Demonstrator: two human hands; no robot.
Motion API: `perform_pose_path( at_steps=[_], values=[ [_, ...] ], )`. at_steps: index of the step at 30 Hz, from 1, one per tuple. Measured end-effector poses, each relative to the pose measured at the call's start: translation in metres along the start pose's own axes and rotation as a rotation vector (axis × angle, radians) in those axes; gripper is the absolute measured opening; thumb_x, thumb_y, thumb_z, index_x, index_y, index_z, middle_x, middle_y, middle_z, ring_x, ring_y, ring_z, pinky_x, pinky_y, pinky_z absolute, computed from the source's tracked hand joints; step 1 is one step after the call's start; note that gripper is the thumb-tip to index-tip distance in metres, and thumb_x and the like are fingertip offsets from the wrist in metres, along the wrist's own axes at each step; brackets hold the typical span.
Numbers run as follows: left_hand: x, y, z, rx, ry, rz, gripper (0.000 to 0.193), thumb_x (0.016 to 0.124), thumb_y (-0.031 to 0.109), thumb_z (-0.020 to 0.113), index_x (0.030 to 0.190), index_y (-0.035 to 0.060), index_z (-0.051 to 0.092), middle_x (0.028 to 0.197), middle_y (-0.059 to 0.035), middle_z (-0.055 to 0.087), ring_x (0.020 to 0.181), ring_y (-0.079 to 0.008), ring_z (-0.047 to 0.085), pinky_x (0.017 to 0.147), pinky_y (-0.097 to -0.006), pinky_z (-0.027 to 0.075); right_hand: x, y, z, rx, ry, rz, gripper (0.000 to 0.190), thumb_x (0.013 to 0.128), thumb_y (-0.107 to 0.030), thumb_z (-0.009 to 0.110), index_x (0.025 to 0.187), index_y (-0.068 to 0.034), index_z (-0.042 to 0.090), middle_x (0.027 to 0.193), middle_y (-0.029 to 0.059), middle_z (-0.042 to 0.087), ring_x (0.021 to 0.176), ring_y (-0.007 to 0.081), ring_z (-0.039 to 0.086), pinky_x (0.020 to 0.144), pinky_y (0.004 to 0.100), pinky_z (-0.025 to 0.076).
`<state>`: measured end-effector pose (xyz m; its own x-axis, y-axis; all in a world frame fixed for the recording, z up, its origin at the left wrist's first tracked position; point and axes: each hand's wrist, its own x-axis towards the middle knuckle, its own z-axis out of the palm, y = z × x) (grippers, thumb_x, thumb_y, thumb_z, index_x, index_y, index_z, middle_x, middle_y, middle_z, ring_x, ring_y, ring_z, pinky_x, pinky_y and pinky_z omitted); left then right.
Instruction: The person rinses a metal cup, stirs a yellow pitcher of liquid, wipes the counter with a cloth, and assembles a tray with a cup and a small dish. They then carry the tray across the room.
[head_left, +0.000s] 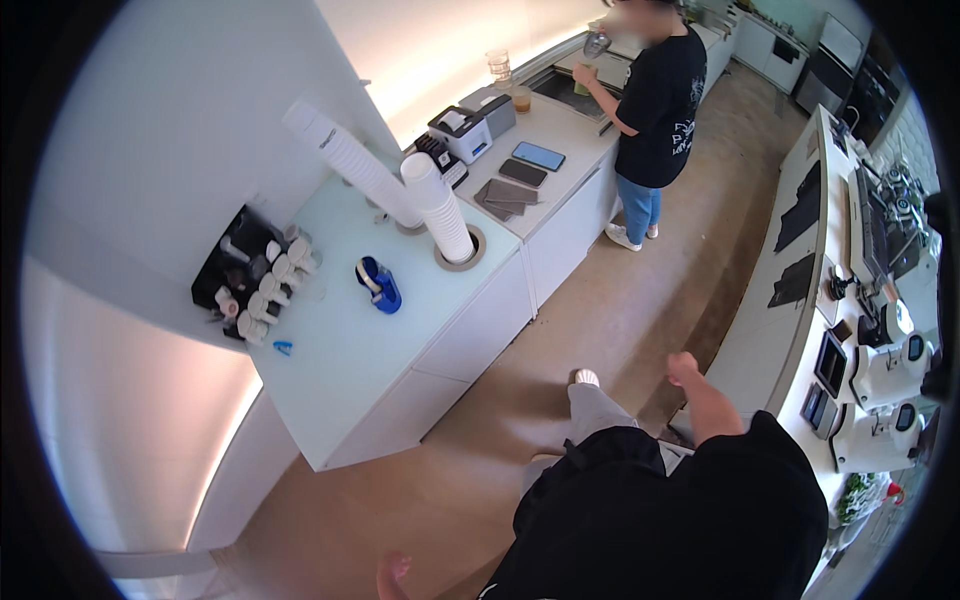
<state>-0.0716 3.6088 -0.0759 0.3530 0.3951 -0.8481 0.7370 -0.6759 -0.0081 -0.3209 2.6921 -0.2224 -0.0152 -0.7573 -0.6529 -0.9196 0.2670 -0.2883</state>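
Note:
Low at the picture's bottom edge, my left hand (397, 568) hangs blurred over the floor; its fingers are too unclear to read. My right hand (681, 368) is out in front of me, its fingers curled in and no object visible in it. It appears beside the white counter front (739, 360) on my right, apparently not touching it. To my left stands a pale glass-topped counter (330, 390). On it are a blue tape dispenser (381, 286), a small blue clip-like item (283, 347) and two tall stacks of white cups (442, 214).
Ahead, a person (660, 105) at the left counter holds a green cup (585, 81). Near them are a receipt printer (459, 133), phones (523, 173) and grey cloths (504, 199). White grinders (885, 442) line the right counter. A brown floor aisle (555, 322) runs between.

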Motion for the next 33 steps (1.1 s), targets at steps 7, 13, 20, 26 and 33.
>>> perform_pose_path(
  at_steps=[7, 13, 20, 26, 33],
  values=[
    [0.027, 0.326, 0.187, 0.072, -0.134, 0.617, 0.059, 0.101, 0.041, 0.072, 0.148, 0.0054, 0.065, 0.138, -0.0116, 0.071, 0.121, -0.0217, 0.067, 0.101, -0.0398, 0.055, -0.034, 0.131, -0.013, 0.09, -0.28, 0.423, 0.044, 0.104, -0.034, 0.054, 0.098, 0.005, 0.074, 0.081, 0.0213, 0.075, 0.062, 0.0335, 0.074, 0.055, 0.0473, 0.063],
    [-0.151, 0.511, 0.427, 0.412, -0.454, 1.497, 0.045, 0.101, 0.043, 0.07, 0.116, 0.0013, 0.075, 0.131, -0.0163, 0.072, 0.117, -0.0338, 0.071, 0.1, -0.0434, 0.056, -0.045, 0.094, 0.022, 0.359, -0.498, 0.415, 0.027, 0.098, -0.028, 0.065, 0.098, -0.001, 0.071, 0.087, 0.0114, 0.073, 0.067, 0.0292, 0.073, 0.055, 0.0446, 0.061],
    [-0.199, 0.66, 0.378, 0.249, 0.085, 1.53, 0.039, 0.103, 0.026, 0.064, 0.134, 0.0022, 0.063, 0.131, -0.0224, 0.066, 0.125, -0.0418, 0.061, 0.109, -0.0509, 0.048, 0.065, -0.035, -0.03, 0.376, -0.349, 0.214, 0.03, 0.1, -0.028, 0.065, 0.102, 0.0, 0.071, 0.084, 0.0138, 0.071, 0.068, 0.0275, 0.072, 0.06, 0.0455, 0.061],
    [-0.149, 0.66, 0.26, 0.302, 0.439, 1.386, 0.043, 0.095, 0.016, 0.07, 0.136, 0.0044, 0.061, 0.143, -0.0193, 0.06, 0.136, -0.0423, 0.054, 0.115, -0.0518, 0.045, 0.16, -0.192, -0.039, 0.074, -0.359, 0.0, 0.033, 0.102, -0.03, 0.062, 0.114, 0.0, 0.069, 0.09, 0.0152, 0.073, 0.061, 0.0261, 0.07, 0.049, 0.0404, 0.058],
    [-0.138, 0.62, 0.198, 0.377, 0.435, 1.337, 0.059, 0.094, 0.018, 0.074, 0.149, 0.0106, 0.053, 0.158, -0.0155, 0.05, 0.148, -0.0408, 0.045, 0.121, -0.0551, 0.038, 0.097, -0.379, 0.018, 0.391, -0.294, -0.478, 0.04, 0.105, -0.028, 0.065, 0.14, -0.01, 0.061, 0.096, 0.0136, 0.074, 0.071, 0.0244, 0.073, 0.065, 0.0357, 0.061]
  ],
)
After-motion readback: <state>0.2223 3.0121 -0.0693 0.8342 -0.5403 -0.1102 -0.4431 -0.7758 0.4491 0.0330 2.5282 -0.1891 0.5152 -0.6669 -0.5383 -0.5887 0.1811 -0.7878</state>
